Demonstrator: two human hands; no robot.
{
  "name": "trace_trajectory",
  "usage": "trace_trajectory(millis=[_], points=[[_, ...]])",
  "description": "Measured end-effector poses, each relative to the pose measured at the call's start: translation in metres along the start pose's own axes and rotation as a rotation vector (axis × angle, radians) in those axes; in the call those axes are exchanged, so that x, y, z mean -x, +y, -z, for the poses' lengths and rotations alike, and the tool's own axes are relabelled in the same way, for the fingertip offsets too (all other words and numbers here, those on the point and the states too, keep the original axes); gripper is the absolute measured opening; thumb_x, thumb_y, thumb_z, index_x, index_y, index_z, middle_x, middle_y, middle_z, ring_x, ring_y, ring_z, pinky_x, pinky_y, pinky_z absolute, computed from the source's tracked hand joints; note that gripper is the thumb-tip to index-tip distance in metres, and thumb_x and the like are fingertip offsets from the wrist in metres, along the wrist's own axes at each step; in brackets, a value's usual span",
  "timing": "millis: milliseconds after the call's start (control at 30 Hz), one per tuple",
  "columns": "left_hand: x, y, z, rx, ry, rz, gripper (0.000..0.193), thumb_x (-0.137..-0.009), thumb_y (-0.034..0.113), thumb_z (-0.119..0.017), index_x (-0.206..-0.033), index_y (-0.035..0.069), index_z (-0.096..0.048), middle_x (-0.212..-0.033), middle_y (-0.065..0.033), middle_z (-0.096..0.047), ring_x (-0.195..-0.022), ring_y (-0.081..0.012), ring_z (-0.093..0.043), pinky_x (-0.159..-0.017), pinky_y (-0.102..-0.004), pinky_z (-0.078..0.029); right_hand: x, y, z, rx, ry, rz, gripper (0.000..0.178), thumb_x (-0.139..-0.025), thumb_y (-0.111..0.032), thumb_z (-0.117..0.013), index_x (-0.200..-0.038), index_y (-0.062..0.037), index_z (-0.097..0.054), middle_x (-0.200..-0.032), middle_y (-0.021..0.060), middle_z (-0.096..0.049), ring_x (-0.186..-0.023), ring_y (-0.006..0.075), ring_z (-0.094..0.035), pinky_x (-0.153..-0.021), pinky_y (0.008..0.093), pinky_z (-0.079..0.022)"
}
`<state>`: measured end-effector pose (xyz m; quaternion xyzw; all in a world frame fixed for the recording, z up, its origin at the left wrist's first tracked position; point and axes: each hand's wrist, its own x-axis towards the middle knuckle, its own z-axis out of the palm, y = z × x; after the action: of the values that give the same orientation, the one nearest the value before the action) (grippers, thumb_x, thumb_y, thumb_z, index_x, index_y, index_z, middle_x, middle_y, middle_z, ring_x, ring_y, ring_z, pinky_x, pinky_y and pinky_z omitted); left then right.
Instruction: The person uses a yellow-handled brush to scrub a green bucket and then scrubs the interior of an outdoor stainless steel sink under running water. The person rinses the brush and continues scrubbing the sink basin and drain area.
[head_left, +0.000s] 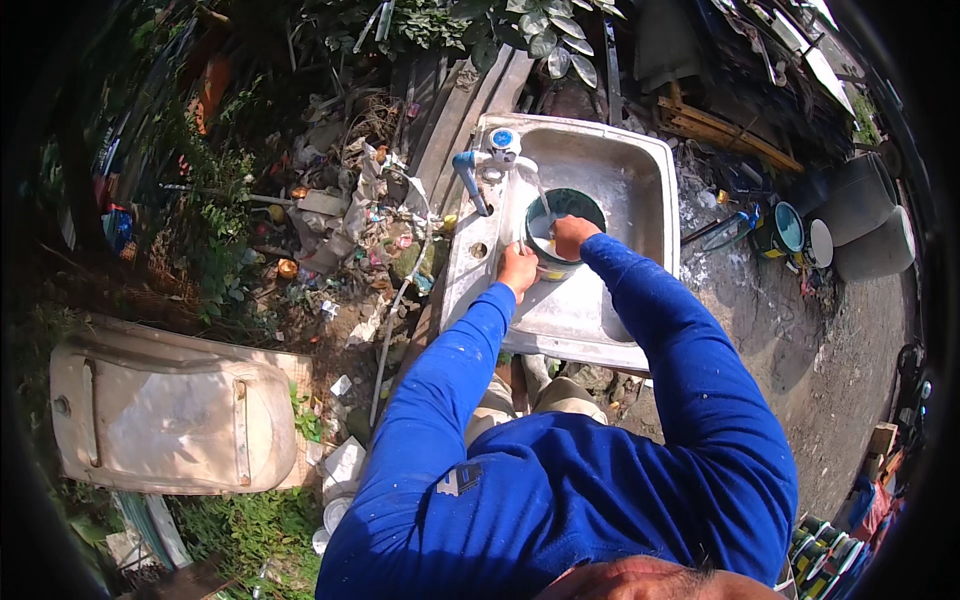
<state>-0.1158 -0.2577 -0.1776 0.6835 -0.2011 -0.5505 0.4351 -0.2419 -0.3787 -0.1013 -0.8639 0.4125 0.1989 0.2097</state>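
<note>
A dark green bucket (583,199) stands in the basin of a worn, whitish sink (655,180), below a tap (504,141) with a blue-and-white knob. A pale stream or spout runs from the tap down into the bucket. My left hand (517,268) is closed at the bucket's near left rim and appears to grip it. Over the bucket's right side, my right hand (573,237) is closed, its fingertips down inside the mouth; what it holds, if anything, is hidden. Pale liquid or residue shows inside the bucket. A blue pipe (467,180) bends down beside the tap.
Wooden planks (465,110) lie behind the sink's left. Litter and rubble (335,210) cover the ground leftward, with an overturned pale basin (165,415) lower left. At right are a teal-lined bucket (788,228) and large grey containers (870,220). Paint-stained tins (825,560) sit lower right.
</note>
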Motion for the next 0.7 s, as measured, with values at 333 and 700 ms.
trace_trajectory(millis=[333, 700], points=[[0.005, -0.007, -0.006, -0.004, -0.035, 0.002, 0.010, -0.099, 0.008, -0.058, -0.108, 0.008, -0.056, -0.095, -0.0045, -0.066, -0.078, -0.0189, -0.072, -0.063, -0.0362, -0.055, 0.015, 0.028, 0.050, 0.216, 0.021, -0.015, 0.027, -0.087, -0.013, -0.063, -0.108, -0.0045, -0.078, -0.113, 0.0164, -0.077, -0.105, 0.0329, -0.075, -0.087, 0.0422, -0.062], [0.027, -0.016, -0.003, -0.120, 0.049, -0.115, 0.012, -0.093, 0.004, -0.066, -0.099, 0.006, -0.055, -0.087, -0.0029, -0.062, -0.073, -0.0145, -0.068, -0.060, -0.0281, -0.053, 0.039, 0.015, 0.024, 0.018, 0.046, 0.047, 0.029, -0.086, -0.018, -0.062, -0.107, -0.0094, -0.079, -0.100, 0.0181, -0.077, -0.095, 0.0376, -0.074, -0.086, 0.0478, -0.059]])
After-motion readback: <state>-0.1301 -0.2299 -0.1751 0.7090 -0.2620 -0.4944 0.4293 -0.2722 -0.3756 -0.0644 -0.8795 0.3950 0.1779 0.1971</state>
